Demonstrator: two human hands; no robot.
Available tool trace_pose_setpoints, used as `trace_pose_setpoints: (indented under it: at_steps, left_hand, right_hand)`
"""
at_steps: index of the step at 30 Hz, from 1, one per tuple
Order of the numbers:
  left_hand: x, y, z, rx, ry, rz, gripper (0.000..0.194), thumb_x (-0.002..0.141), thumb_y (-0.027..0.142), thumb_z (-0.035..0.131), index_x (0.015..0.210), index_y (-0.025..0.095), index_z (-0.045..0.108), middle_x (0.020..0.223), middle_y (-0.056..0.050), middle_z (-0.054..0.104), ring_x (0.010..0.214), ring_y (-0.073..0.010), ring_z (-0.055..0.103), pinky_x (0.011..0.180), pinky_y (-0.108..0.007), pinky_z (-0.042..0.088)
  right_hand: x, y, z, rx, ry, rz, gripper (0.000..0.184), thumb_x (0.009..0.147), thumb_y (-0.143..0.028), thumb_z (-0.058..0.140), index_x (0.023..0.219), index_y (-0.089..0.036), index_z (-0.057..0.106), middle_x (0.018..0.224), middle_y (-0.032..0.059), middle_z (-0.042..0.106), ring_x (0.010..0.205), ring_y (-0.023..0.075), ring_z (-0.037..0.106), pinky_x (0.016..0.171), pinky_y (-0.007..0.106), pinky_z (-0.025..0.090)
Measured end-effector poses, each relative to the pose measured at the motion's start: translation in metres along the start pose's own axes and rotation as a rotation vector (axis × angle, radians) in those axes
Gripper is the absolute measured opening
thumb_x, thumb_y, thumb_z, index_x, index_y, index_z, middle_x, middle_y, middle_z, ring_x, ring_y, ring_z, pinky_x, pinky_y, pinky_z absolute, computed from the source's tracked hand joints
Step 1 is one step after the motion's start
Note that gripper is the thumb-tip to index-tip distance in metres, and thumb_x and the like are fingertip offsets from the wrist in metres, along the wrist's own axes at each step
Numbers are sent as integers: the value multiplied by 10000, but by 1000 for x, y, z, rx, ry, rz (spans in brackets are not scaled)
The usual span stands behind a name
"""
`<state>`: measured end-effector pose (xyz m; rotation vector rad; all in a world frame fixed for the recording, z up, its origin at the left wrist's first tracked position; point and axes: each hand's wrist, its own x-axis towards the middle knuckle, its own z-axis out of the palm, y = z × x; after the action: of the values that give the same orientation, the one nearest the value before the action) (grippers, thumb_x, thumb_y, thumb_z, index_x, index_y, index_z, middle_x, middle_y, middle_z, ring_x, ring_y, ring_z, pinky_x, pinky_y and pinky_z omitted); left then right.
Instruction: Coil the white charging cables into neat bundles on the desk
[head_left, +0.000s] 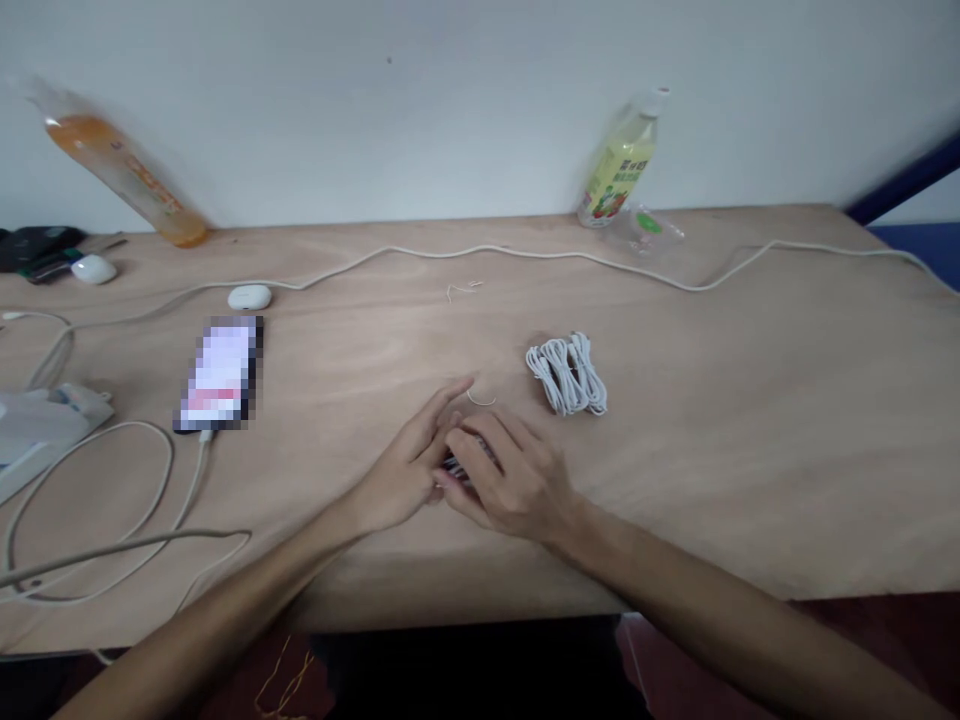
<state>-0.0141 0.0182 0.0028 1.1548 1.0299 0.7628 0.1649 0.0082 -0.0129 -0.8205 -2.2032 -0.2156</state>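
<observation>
Near the front middle of the table, my left hand point(403, 476) and my right hand point(519, 474) meet around a small bundle of white cable point(455, 467). Only a few strands show between the fingers; the rest is covered. The left fingers curl behind the bundle while one digit points up and away. Bent over the top, the right fingers press the cable from the other side. A thin white end point(481, 400) curves out just beyond the hands. To the right lie several coiled white cables point(568, 375), side by side and apart from my hands.
Short white tie pieces point(463, 290) lie farther back. A long white cord point(480, 250) crosses the table. On the left are a phone point(220, 373), a white case point(250, 297), a power strip point(37, 430) and an orange bottle point(131, 180). A yellow-green bottle point(621, 165) leans at the back.
</observation>
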Motion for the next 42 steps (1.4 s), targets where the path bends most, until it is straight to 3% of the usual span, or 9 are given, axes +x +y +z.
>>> trace_pose_setpoints:
  at_steps: [6,10,14,17,22,29,32,38,42]
  left_hand:
    - [-7,0,3,-65,-114,-28,724,1023,457,648,1700,306,437,976,-39,778,553,-119,595,544,-233,520]
    - [-6,3,3,-93,-202,-52,782,1041,419,606,1749,234,330,590,87,534,445,-116,442,448,-199,384]
    - [-3,5,7,52,-103,69,377,1055,397,544,1322,218,743,682,25,589,556,-147,501,506,-242,424]
    - [-2,7,9,330,-15,266,302,1076,346,508,901,211,713,799,-30,674,748,-201,615,701,-316,524]
    - [-2,0,4,732,-34,503,301,1116,307,420,1024,209,689,999,-106,724,940,-276,674,917,-445,568]
    - [3,-13,1,1067,6,535,438,1156,444,334,1068,197,685,1014,-119,708,852,-271,667,719,-369,559]
    - [3,-14,1,1026,4,531,425,1158,453,343,920,223,609,882,-76,674,759,-242,627,679,-341,508]
    - [-4,-4,6,682,-56,461,319,1147,342,332,956,221,557,894,-49,674,797,-217,619,788,-365,512]
    - [-7,5,11,406,-115,314,367,1132,367,379,819,228,512,790,2,584,745,-183,537,769,-342,460]
  right_hand:
    - [0,-8,-4,-217,74,37,197,1063,-338,595,956,-255,738,1004,93,811,839,256,700,679,396,534]
    - [-4,-2,-1,-86,5,25,233,1084,-287,591,893,-254,718,712,37,690,670,218,623,573,377,439]
    - [-6,5,4,29,-19,130,372,1102,-219,540,746,-268,638,641,13,627,615,192,586,585,363,437]
    - [-5,8,6,70,20,249,417,1113,-190,481,718,-260,593,627,13,614,592,179,565,586,347,427]
    - [-2,6,5,276,31,503,359,1095,-195,465,752,-257,548,629,-9,600,549,157,516,577,321,404]
    - [5,7,0,429,7,718,334,1063,-258,510,730,-258,491,614,-36,554,544,143,493,572,297,383]
    - [5,9,0,399,3,674,344,1075,-229,517,733,-254,496,604,-49,538,519,130,458,549,290,354]
    - [3,14,-2,107,138,225,290,1077,-164,513,826,-204,652,689,-5,613,583,137,505,567,296,373]
    - [3,18,-5,-18,155,101,361,1068,-183,555,716,-211,630,645,-3,586,579,144,489,557,312,362]
